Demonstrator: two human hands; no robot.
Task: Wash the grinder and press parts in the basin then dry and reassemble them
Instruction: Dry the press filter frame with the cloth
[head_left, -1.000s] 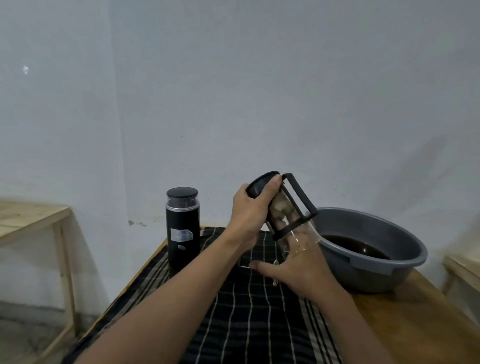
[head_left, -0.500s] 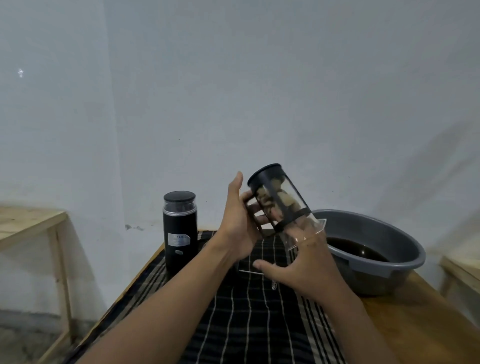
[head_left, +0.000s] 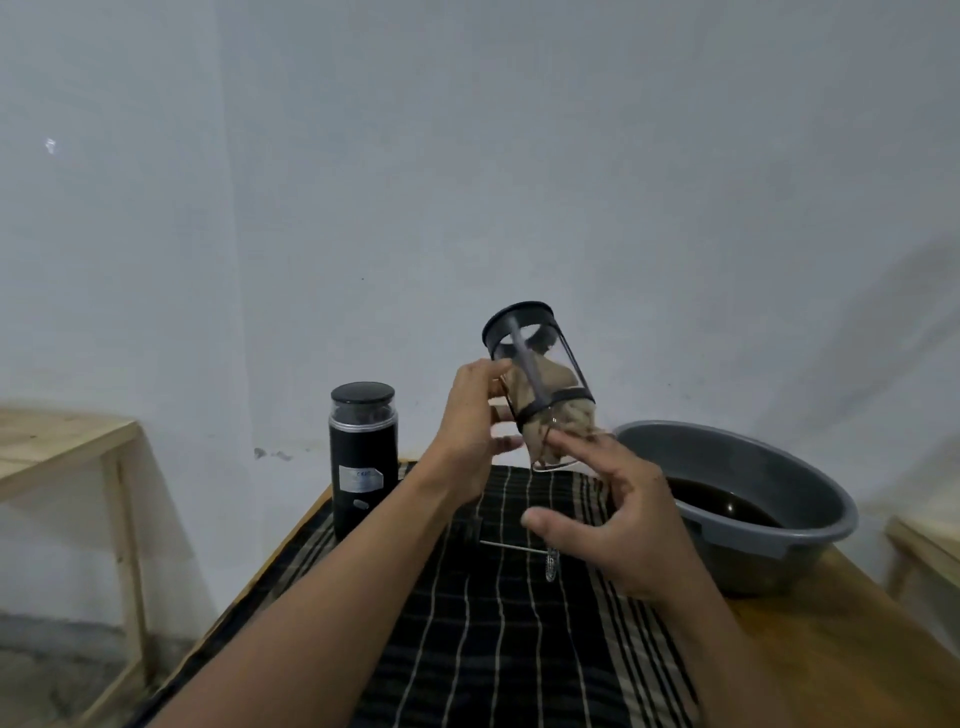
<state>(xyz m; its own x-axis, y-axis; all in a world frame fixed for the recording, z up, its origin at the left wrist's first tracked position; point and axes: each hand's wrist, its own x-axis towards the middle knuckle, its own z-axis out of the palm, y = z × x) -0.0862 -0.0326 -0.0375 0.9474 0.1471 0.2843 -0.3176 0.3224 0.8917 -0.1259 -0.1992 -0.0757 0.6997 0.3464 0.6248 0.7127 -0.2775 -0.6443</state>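
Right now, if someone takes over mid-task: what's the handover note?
Left hand grips the press carafe, tilted, base up. Right hand is open, its index finger pushing the rag into the carafe's mouth.
Plunger lies on the striped cloth. Grinder stands capped at its far left. Basin of dark water sits on the right.
Done: carafe apparently washed, drying under way.
Left: finish drying, refit plunger. Can't tell whether the grinder is washed.

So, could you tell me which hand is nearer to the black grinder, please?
Left. The left hand, gripping the glass beaker, is just right of the grinder; the right hand is farther right, at the beaker's mouth, nearer the basin.
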